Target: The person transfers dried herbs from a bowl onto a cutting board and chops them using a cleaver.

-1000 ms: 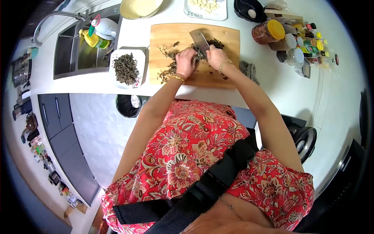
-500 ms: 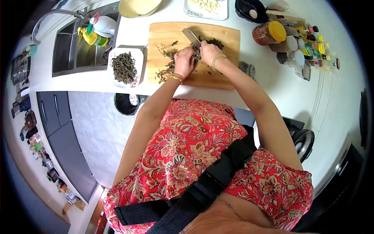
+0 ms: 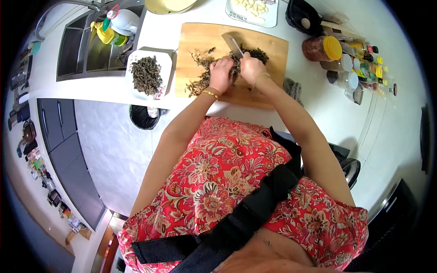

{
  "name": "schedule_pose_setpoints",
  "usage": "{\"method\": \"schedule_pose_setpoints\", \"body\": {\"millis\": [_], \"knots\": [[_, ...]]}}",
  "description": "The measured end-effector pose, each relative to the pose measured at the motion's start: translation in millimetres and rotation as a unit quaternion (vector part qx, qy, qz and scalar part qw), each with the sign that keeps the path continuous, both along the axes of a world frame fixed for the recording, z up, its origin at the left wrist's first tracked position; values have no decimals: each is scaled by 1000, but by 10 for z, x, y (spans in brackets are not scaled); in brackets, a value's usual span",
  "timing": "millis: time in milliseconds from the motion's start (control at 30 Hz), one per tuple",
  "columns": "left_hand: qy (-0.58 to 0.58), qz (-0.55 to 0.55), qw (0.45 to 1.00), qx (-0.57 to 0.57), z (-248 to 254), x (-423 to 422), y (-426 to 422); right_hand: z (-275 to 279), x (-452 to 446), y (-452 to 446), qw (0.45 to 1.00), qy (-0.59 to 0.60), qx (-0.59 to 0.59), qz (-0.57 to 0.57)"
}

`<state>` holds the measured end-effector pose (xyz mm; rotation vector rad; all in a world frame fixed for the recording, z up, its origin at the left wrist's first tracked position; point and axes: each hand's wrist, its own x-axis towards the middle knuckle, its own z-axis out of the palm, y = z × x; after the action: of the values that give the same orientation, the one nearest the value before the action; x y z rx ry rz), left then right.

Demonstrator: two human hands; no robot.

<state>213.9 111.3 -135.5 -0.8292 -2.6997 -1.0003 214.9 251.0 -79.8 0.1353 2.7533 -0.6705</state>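
Note:
My right hand (image 3: 252, 69) is wrapped round the handle of a kitchen knife (image 3: 233, 44), its broad blade pointing away from me over a wooden cutting board (image 3: 193, 32). Close to the blade, my left hand (image 3: 221, 75) presses down with bent fingers on a heap of dark, shredded leafy greens (image 3: 199, 84). The fingertips are partly hidden. More chopped greens (image 3: 255, 53) lie beyond the knife on the right side of the board. Left of the board stands a white square dish (image 3: 129, 88) holding a mound of finely chopped dark greens (image 3: 146, 76).
A plate of peeled garlic cloves (image 3: 250, 8) and a yellowish bowl (image 3: 159, 10) stand at the back. Jars and bottles (image 3: 323, 48) line the right. The sink (image 3: 73, 54) holds spray bottles (image 3: 109, 36). Below the counter edge is a bin (image 3: 143, 117).
The knife blade has tilted and shifted slightly to the right along with both hands. The whole view has also moved a little. Both hands keep their holds.

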Motion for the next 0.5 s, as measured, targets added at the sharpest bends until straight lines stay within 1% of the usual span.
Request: {"method": "schedule_pose_setpoints", "body": {"millis": [67,100,133,167,233,300,333,400,433,500], "knots": [[6,-9,1000,22,-5,-5,-20,-121,15,143,997,64,-42,-33],[-3,-9,1000,23,-10,-16,-22,-135,32,151,991,120,-50,-40],[1,-7,1000,21,-33,-38,-28,-168,33,157,990,123,-52,-38],[5,-11,1000,25,-66,-54,-40,-215,56,157,992,113,-47,-34],[-2,-11,1000,27,-69,-33,-47,-112,122,122,993,101,-44,-38],[-5,-14,1000,27,-83,-36,-47,7,144,151,997,76,-27,2],[-7,-11,1000,28,-94,-40,-56,19,150,170,997,74,-26,-2],[-2,-12,1000,26,-102,-47,-59,61,134,204,997,59,-18,55],[-5,-15,1000,15,-93,-51,-66,113,121,202,998,20,-13,66],[-5,-16,1000,11,-80,-51,-63,161,81,174,997,-6,8,72]]}}
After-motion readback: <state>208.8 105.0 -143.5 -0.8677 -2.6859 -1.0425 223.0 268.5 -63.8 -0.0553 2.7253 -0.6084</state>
